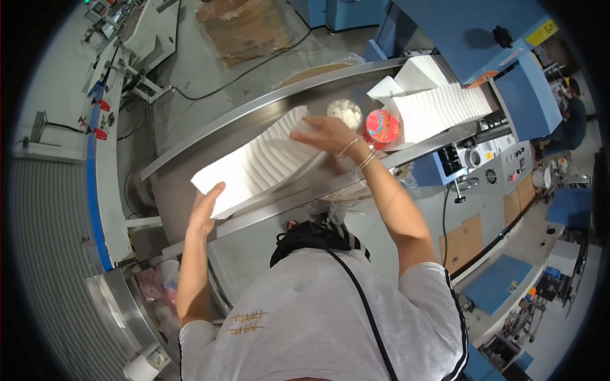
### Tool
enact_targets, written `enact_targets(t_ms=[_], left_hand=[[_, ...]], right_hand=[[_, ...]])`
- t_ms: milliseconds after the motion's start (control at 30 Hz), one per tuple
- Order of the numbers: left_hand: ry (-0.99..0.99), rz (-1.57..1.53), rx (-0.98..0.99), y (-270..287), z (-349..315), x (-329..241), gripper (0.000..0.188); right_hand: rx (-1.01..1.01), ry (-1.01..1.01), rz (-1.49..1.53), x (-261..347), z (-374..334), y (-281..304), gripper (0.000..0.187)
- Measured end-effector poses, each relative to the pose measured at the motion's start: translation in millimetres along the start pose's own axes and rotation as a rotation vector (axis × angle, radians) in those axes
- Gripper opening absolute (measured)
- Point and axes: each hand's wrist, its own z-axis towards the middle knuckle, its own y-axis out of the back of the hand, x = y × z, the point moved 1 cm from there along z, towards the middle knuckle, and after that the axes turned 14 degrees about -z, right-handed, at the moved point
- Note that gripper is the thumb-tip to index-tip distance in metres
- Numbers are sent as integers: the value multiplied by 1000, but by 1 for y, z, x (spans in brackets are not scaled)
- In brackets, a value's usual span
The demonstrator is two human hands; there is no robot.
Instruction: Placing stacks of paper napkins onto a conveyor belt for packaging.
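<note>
A long row of white folded paper sheets [267, 159] lies slanted on a steel conveyor trough [184, 203]. My left hand [206, 206] presses flat against the near end of the row. My right hand [324, 133], with bangles at the wrist, presses against the far end, so the row is squeezed between both hands. Just beyond my right hand stand a clear cup holding white material [344, 113] and a red round container [382, 127].
A second row of white folded sheets [438, 108] comes out of a blue machine [502, 57] at upper right. A control panel [483, 165] sits below it. Cardboard [244, 25] lies on the floor. Another person [572, 120] sits far right.
</note>
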Motion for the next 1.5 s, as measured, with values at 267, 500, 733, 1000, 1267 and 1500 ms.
enact_targets(t_ms=[267, 500, 733, 1000, 1267, 1500], left_hand=[[9, -44, 104, -6, 5, -1, 94], [36, -2, 20, -23, 5, 14, 94], [-2, -82, 48, -37, -7, 11, 85], [0, -95, 68, -43, -7, 12, 85], [20, -6, 11, -69, -3, 6, 98], [-31, -78, 58, -67, -4, 14, 89]], right_hand=[[86, -120, 82, 6, -45, -4, 88], [-123, -153, -234, -18, -77, 8, 71], [-460, -106, -677, -39, -15, 56, 45], [-56, -204, -476, -65, 48, 48, 61], [119, -278, -692, -159, 83, 129, 48], [561, -150, -994, -178, 84, 68, 27]])
